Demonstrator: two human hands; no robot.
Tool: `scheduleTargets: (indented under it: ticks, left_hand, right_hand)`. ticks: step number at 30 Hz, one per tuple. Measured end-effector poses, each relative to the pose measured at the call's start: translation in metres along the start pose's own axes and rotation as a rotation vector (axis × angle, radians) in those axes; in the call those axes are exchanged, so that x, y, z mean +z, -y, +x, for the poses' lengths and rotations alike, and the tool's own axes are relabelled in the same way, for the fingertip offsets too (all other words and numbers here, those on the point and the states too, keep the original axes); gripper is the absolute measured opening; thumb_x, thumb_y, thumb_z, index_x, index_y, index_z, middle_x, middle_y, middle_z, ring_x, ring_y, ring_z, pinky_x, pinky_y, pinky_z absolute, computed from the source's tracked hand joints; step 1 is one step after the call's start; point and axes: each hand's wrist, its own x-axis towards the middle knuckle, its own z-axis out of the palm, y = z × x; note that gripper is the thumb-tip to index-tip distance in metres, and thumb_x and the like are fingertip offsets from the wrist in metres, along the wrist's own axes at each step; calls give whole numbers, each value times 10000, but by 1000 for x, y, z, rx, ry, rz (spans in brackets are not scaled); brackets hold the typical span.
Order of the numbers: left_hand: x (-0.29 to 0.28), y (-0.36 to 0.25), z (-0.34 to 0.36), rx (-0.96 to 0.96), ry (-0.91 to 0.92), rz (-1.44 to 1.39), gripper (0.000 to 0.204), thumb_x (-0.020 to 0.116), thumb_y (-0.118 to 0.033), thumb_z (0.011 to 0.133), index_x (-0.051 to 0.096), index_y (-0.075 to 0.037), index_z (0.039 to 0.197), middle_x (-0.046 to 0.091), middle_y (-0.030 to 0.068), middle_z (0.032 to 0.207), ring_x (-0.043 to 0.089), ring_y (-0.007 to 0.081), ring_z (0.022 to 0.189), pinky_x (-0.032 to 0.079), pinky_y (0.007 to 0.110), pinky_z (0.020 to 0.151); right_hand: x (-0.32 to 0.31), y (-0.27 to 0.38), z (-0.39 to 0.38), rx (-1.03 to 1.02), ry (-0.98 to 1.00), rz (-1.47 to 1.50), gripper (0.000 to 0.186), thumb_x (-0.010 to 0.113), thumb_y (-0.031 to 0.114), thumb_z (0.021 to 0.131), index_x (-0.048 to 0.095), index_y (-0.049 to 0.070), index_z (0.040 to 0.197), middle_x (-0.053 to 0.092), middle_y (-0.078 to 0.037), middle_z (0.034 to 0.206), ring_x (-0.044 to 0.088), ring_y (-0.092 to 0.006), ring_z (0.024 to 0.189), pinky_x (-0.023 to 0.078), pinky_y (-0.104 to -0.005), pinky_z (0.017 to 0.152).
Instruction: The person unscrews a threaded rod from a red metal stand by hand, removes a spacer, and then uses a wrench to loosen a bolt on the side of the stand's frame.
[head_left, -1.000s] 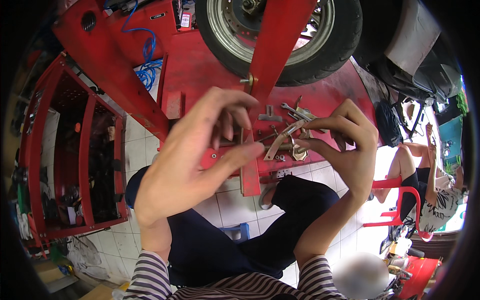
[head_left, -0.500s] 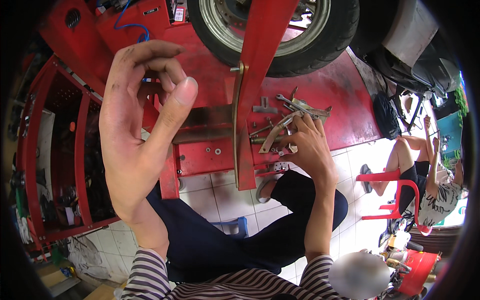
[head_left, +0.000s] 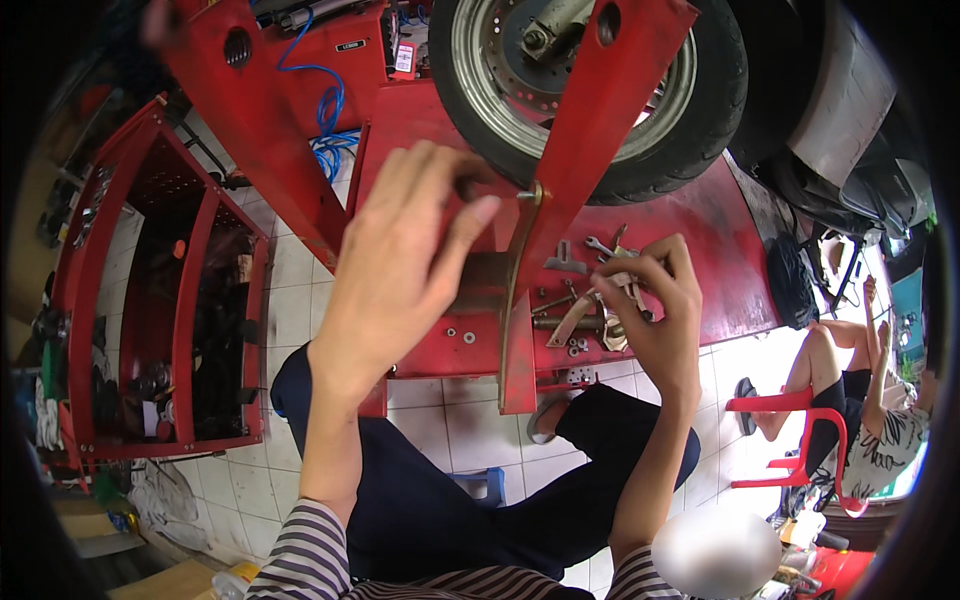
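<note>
My left hand is raised with its back to me, fingertips and thumb drawn close together just left of a small bolt on the red slanted bar. Whether anything is pinched in it is hidden. Lower right, my right hand grips a curved metal part over the red platform. Wrenches and small nuts and washers lie on the platform beside that hand. A scooter wheel stands behind the bar.
A red tool cart with cluttered shelves stands at the left. A blue coiled hose hangs at the back. A blue stool sits under my legs on the tiled floor. Another person sits on a red chair at the right.
My left hand has swung from the upper left toward the red bar and closed its fingers. My right hand has lifted the metal part slightly off the platform.
</note>
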Motion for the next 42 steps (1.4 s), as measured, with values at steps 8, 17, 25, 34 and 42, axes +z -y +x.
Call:
scheduleTargets:
  ticks: [8,17,25,34,42]
  left_hand:
    - [31,1,-1,118,-1,69,210,607,-131,939,572,12,1088,582,131,1006,566,322,934,488,421,780]
    - [41,12,-10,9,182,20,237,539,-120,974,540,92,1081,579,224,1002,560,394,942,475,456,793]
    - [63,24,-15,124,-12,-63,236,535,-112,960,545,94,1074,589,241,979,572,416,889,474,473,781]
    - [66,27,-16,119,-18,-75,243,508,-125,977,530,104,1057,562,255,931,567,442,861,465,478,742]
    - [68,27,-17,136,-34,-13,210,530,-113,946,547,85,1013,553,220,905,558,413,841,467,467,713]
  right_hand:
    - [34,29,35,108,-187,248,182,436,158,1053,543,13,1083,550,-149,952,560,-281,808,460,-367,745]
    - [41,42,47,252,-44,446,330,354,239,1059,517,-46,1090,583,-221,923,556,-394,825,442,-418,768]
    - [49,37,46,141,-37,506,328,389,186,1023,522,-65,1185,607,-227,1016,565,-351,886,448,-376,839]
    - [48,40,49,107,-58,529,314,389,189,1039,527,-55,1180,609,-163,904,538,-226,755,456,-333,738]
    - [52,42,47,108,-108,543,307,398,207,1048,533,-48,1154,595,-127,817,492,-174,680,430,-313,653]
